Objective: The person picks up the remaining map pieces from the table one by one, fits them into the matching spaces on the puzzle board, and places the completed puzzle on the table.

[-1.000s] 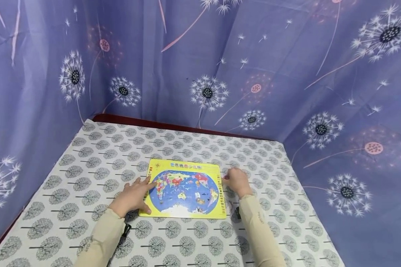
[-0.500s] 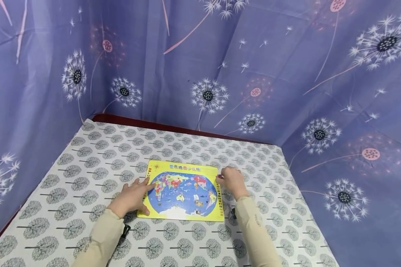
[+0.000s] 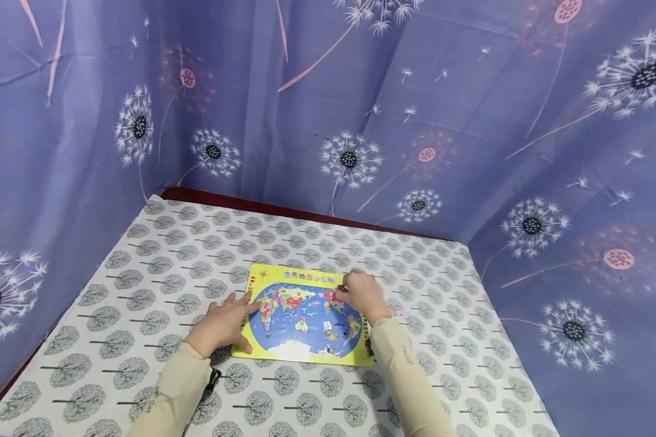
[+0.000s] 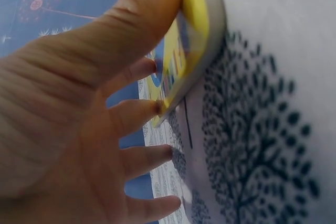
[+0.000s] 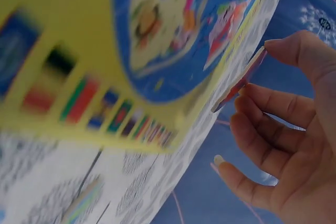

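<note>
A yellow-bordered world map puzzle board [image 3: 240,353] with a blue oval lies on the table. My left hand [image 3: 221,326] rests at its left side, fingers spread. In the left wrist view, the thumb of that hand [image 4: 89,93] presses the board's edge [image 4: 197,40], two fingertips overlap the border, and the others reach past it. Over the map's upper right, my right hand [image 3: 363,295] pinches a thin, flat puzzle piece [image 5: 239,85] between thumb and forefinger. In the right wrist view the piece is tilted, its printed face mostly turned away, above the board [image 5: 79,124].
Another thin flat piece [image 5: 84,203] lies on the cloth beside the board's right edge. The table [image 3: 306,397] wears a white cloth printed with grey trees. Purple dandelion curtains [image 3: 284,139] hang behind and at both sides, with a dark red strip [image 3: 240,203] along the back edge.
My right hand has moved left with the piece, from beside the board's right edge to over the map's upper right. My left hand has kept its place on the board.
</note>
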Action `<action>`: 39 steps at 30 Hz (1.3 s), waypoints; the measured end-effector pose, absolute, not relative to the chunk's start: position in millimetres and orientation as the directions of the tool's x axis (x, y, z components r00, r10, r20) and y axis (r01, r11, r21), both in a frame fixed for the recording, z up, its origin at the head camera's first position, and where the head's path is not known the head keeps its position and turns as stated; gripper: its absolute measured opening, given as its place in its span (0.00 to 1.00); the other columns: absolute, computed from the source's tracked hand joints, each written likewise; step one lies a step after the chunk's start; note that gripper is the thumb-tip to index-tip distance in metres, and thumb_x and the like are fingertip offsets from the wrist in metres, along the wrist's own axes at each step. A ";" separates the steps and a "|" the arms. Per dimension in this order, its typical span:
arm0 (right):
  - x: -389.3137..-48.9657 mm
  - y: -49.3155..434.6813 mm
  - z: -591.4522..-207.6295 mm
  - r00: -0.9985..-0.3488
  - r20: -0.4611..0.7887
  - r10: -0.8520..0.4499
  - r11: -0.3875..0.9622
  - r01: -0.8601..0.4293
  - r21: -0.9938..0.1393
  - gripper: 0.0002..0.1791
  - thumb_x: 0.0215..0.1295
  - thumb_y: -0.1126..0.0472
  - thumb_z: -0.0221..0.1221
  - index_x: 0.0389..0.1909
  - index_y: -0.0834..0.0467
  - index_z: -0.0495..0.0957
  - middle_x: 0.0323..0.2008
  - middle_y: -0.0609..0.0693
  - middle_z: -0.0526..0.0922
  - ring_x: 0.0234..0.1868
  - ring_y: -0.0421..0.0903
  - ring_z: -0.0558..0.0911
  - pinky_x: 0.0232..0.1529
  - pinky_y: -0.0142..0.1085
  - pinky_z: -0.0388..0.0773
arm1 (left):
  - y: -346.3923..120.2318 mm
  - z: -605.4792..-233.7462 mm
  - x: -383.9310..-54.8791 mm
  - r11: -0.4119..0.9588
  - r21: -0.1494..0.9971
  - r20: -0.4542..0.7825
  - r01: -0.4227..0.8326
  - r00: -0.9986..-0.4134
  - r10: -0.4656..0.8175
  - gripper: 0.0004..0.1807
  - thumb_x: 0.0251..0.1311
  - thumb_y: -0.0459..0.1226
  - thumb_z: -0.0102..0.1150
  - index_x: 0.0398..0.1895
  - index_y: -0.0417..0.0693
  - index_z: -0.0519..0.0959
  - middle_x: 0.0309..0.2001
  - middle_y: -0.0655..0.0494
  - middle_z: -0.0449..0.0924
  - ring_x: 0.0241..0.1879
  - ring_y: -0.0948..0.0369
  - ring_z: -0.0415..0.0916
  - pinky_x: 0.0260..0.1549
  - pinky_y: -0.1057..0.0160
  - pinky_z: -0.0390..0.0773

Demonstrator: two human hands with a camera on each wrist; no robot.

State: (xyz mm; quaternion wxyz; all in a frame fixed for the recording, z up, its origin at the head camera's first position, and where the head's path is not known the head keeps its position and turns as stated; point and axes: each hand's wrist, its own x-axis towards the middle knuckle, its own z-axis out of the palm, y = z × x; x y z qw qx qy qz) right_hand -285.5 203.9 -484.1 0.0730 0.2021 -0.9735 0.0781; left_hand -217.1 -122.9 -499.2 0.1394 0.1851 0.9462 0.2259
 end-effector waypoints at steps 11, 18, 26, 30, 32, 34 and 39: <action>-280.8 199.3 -499.0 -0.911 0.133 -0.390 0.904 -0.407 -0.131 0.22 0.59 0.57 0.72 0.13 0.52 0.70 0.18 0.44 0.69 0.20 0.40 0.67 0.23 0.34 0.68 | -114.2 -499.8 -216.0 0.826 0.465 -0.171 0.318 -0.883 0.436 0.56 0.32 0.46 0.84 0.73 0.48 0.70 0.77 0.37 0.52 0.74 0.31 0.46 0.64 0.21 0.45; -284.3 199.5 -493.5 -0.911 0.131 -0.390 0.902 -0.407 -0.147 0.17 0.58 0.61 0.72 0.16 0.54 0.75 0.20 0.45 0.73 0.21 0.41 0.70 0.24 0.35 0.73 | -113.6 -494.4 -220.5 0.820 0.462 -0.151 0.339 -0.880 0.449 0.57 0.32 0.46 0.83 0.74 0.48 0.69 0.77 0.37 0.52 0.75 0.31 0.44 0.65 0.21 0.42; -288.2 199.7 -495.1 -0.916 0.104 -0.387 0.901 -0.400 -0.167 0.08 0.60 0.63 0.71 0.23 0.55 0.84 0.24 0.46 0.79 0.24 0.41 0.75 0.28 0.35 0.78 | -114.1 -496.4 -224.0 0.814 0.476 -0.161 0.333 -0.877 0.452 0.58 0.33 0.46 0.83 0.75 0.50 0.67 0.78 0.38 0.50 0.76 0.33 0.42 0.65 0.22 0.40; -288.2 202.2 -493.4 -0.911 0.083 -0.404 0.884 -0.412 -0.222 0.08 0.61 0.66 0.70 0.23 0.56 0.84 0.25 0.47 0.79 0.25 0.42 0.75 0.28 0.33 0.78 | -114.4 -500.0 -225.5 0.812 0.480 -0.162 0.331 -0.877 0.453 0.58 0.34 0.46 0.83 0.75 0.51 0.67 0.78 0.39 0.49 0.76 0.33 0.42 0.65 0.22 0.39; -287.5 205.1 -490.0 -0.912 0.072 -0.403 0.877 -0.407 -0.256 0.08 0.62 0.69 0.67 0.24 0.59 0.83 0.25 0.49 0.78 0.26 0.44 0.74 0.29 0.35 0.77 | -115.3 -501.6 -226.1 0.812 0.482 -0.166 0.329 -0.876 0.454 0.58 0.34 0.47 0.83 0.75 0.51 0.66 0.78 0.39 0.49 0.76 0.33 0.42 0.65 0.22 0.39; -285.9 209.6 -485.8 -0.919 0.056 -0.390 0.880 -0.390 -0.271 0.06 0.62 0.72 0.65 0.27 0.61 0.82 0.26 0.51 0.79 0.27 0.46 0.75 0.31 0.38 0.79 | -117.4 -502.5 -225.8 0.811 0.484 -0.169 0.328 -0.875 0.454 0.58 0.34 0.47 0.83 0.75 0.50 0.67 0.78 0.38 0.49 0.75 0.32 0.42 0.65 0.21 0.39; -282.4 221.2 -473.8 -0.930 0.019 -0.366 0.894 -0.357 -0.271 0.13 0.61 0.75 0.63 0.47 0.66 0.84 0.34 0.55 0.84 0.32 0.47 0.80 0.39 0.41 0.83 | -127.7 -503.6 -223.4 0.826 0.475 -0.183 0.302 -0.885 0.428 0.57 0.34 0.47 0.84 0.74 0.48 0.68 0.77 0.35 0.52 0.74 0.30 0.44 0.63 0.20 0.40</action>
